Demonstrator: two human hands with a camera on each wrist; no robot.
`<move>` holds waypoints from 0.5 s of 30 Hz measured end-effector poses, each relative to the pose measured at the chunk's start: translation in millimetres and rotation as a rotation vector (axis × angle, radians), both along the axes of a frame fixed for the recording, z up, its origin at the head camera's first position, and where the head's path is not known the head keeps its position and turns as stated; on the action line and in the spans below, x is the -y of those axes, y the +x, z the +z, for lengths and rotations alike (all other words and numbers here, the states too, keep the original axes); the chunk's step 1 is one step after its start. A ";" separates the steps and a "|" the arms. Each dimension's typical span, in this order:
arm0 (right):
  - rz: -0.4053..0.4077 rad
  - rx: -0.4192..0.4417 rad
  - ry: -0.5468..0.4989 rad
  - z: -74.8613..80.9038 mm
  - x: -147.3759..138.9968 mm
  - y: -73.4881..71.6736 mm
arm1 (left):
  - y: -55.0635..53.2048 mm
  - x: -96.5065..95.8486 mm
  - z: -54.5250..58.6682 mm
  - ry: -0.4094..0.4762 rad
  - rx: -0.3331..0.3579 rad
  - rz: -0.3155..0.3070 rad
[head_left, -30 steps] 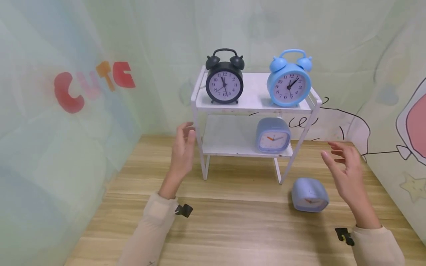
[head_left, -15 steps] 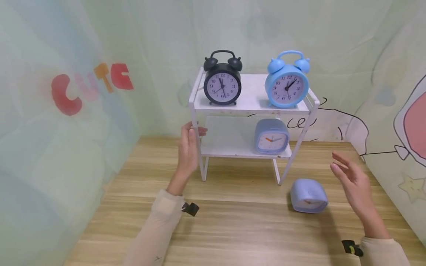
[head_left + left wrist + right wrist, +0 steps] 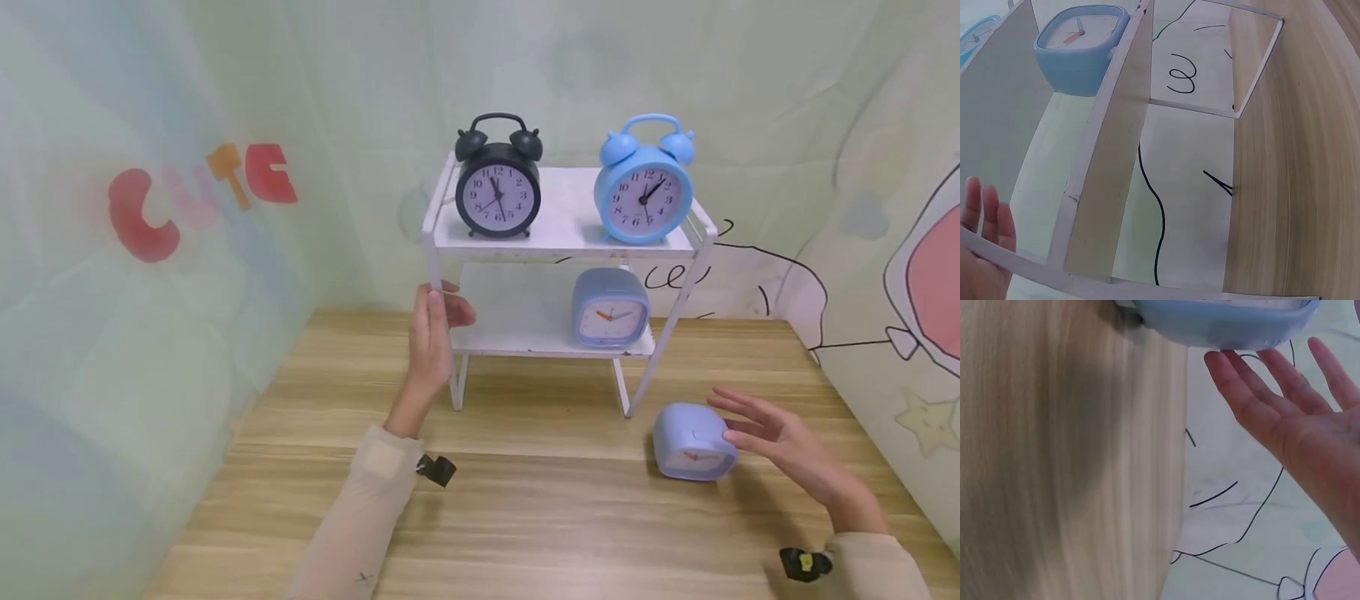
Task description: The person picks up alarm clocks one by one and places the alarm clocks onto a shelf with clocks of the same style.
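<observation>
My left hand grips the left front post of a white two-tier shelf rack, fingers passing behind it into the lower tier. In the left wrist view those fingers show beyond the post. On the table, a periwinkle square alarm clock lies tilted with its dial facing forward and down. My right hand is at that clock's right side, fingers spread. The right wrist view shows its fingertips right at the edge of the clock.
A black twin-bell clock and a light-blue twin-bell clock stand on the top tier. Another blue square clock is at the lower tier's right end. The wood-grain table meets printed cloth walls behind and on both sides.
My left hand has moved right from beside the rack to grip its post. My right hand has dipped first, then come left and down to the clock on the table. The clocks have stayed put.
</observation>
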State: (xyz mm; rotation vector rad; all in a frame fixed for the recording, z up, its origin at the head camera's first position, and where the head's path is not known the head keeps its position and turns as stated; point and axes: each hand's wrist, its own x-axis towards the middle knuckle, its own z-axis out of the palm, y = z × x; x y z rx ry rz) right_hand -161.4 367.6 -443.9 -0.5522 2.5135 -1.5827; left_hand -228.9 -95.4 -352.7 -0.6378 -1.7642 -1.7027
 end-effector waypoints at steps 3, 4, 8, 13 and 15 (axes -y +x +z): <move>0.038 0.038 -0.037 -5.3 -4.4 -3.5 | -0.7 -0.2 0.2 0.010 0.002 -0.009; 0.047 0.056 -0.048 -6.7 -5.4 -4.5 | -1.2 -0.3 0.0 0.013 0.000 -0.010; 0.094 0.109 -0.077 -10.7 -9.2 -7.5 | -3.4 -0.4 -1.6 0.024 -0.003 -0.024; 0.146 0.148 -0.117 -14.1 -12.6 -10.4 | -15.0 1.2 -12.4 0.030 0.005 -0.034; 0.153 0.170 -0.124 -15.0 -13.9 -11.7 | -20.9 2.1 -18.4 0.029 0.006 -0.031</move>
